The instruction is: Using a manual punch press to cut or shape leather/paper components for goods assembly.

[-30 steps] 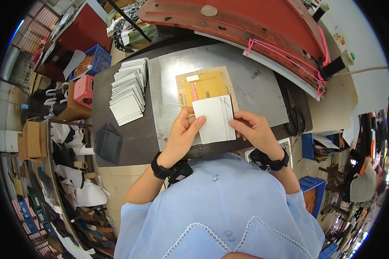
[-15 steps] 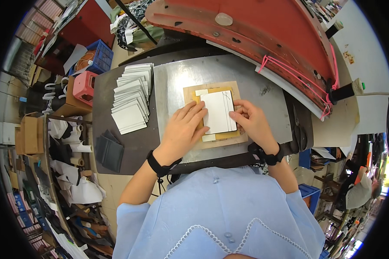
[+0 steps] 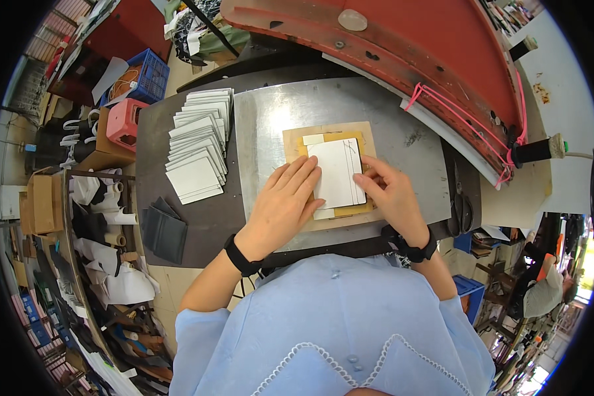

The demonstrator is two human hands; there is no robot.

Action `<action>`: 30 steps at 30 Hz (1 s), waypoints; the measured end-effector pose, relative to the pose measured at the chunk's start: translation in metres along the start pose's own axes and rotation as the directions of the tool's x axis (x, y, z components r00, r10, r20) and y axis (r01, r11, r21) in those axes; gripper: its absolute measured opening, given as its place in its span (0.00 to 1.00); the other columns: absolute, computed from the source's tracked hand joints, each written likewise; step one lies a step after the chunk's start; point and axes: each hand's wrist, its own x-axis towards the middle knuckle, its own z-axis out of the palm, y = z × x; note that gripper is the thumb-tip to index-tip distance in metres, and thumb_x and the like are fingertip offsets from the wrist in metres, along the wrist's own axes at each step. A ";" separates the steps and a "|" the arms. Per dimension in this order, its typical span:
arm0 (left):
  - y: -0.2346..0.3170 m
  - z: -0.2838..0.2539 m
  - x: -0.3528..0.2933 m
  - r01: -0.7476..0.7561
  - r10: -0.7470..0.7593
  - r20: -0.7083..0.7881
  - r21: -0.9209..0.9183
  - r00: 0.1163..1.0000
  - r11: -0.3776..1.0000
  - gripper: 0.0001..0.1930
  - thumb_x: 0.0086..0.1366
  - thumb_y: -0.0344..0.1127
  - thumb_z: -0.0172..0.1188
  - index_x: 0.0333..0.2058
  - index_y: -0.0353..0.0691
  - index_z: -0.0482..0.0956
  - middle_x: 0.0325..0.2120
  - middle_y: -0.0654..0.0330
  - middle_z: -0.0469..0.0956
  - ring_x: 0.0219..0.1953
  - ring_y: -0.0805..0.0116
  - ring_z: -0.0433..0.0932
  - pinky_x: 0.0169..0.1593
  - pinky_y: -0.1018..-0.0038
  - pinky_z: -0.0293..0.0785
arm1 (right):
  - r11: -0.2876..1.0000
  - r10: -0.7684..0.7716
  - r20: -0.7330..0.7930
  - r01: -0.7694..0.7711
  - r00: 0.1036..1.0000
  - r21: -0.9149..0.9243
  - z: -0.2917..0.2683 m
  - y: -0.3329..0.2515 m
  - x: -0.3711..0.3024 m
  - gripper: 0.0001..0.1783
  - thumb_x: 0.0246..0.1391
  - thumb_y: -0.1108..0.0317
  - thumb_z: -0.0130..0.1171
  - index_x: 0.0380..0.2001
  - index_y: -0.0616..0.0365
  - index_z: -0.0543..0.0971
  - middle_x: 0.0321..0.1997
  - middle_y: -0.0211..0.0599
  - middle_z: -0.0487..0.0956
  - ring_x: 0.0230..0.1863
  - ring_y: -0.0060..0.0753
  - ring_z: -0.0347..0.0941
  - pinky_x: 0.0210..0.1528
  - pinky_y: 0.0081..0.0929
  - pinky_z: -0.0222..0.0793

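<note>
White card sits flat on a yellow-brown template, itself on a tan board in the middle of the grey metal plate. Left hand lies open, palm down, fingers spread over the card's left edge and pressing it. Right hand is loosely curled, fingertips on the card's right edge, gripping nothing. Off to the left, a fanned stack of white cards rests on the dark tabletop, with dark grey pieces nearer the table's edge. Scissors lie at the right.
</note>
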 end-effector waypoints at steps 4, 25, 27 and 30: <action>-0.007 0.001 0.001 -0.025 0.027 0.022 -0.063 0.999 0.998 0.26 0.58 0.35 0.67 0.54 0.32 0.72 0.59 0.46 0.69 0.64 0.47 0.66 0.64 0.58 0.65 | 0.988 -0.080 -0.088 0.067 0.993 -0.139 0.006 0.000 -0.005 0.21 0.56 0.67 0.64 0.52 0.64 0.77 0.28 0.35 0.76 0.26 0.25 0.71 0.32 0.24 0.68; -0.011 0.006 0.007 -0.081 0.080 0.029 0.018 0.996 0.997 0.28 0.58 0.40 0.67 0.57 0.40 0.73 0.60 0.52 0.70 0.64 0.51 0.67 0.62 0.61 0.66 | 0.968 -0.166 -0.015 0.159 0.986 -0.194 0.004 0.002 -0.001 0.13 0.58 0.67 0.61 0.46 0.58 0.82 0.30 0.34 0.74 0.30 0.30 0.72 0.34 0.26 0.68; -0.008 0.002 0.009 -0.090 0.086 0.054 0.067 0.995 0.994 0.28 0.58 0.41 0.67 0.57 0.41 0.73 0.59 0.52 0.70 0.63 0.52 0.67 0.61 0.61 0.67 | 0.949 -0.201 -0.016 0.190 0.980 -0.250 0.004 0.000 -0.002 0.13 0.58 0.67 0.61 0.46 0.57 0.82 0.31 0.35 0.74 0.31 0.33 0.73 0.35 0.27 0.69; -0.008 0.000 0.011 -0.108 0.101 0.067 0.107 0.993 0.988 0.28 0.59 0.43 0.67 0.57 0.42 0.73 0.58 0.52 0.70 0.62 0.53 0.68 0.60 0.61 0.67 | 0.919 -0.242 -0.006 0.227 0.970 -0.323 0.007 0.000 -0.003 0.13 0.57 0.67 0.61 0.45 0.55 0.83 0.35 0.36 0.75 0.33 0.38 0.74 0.36 0.30 0.70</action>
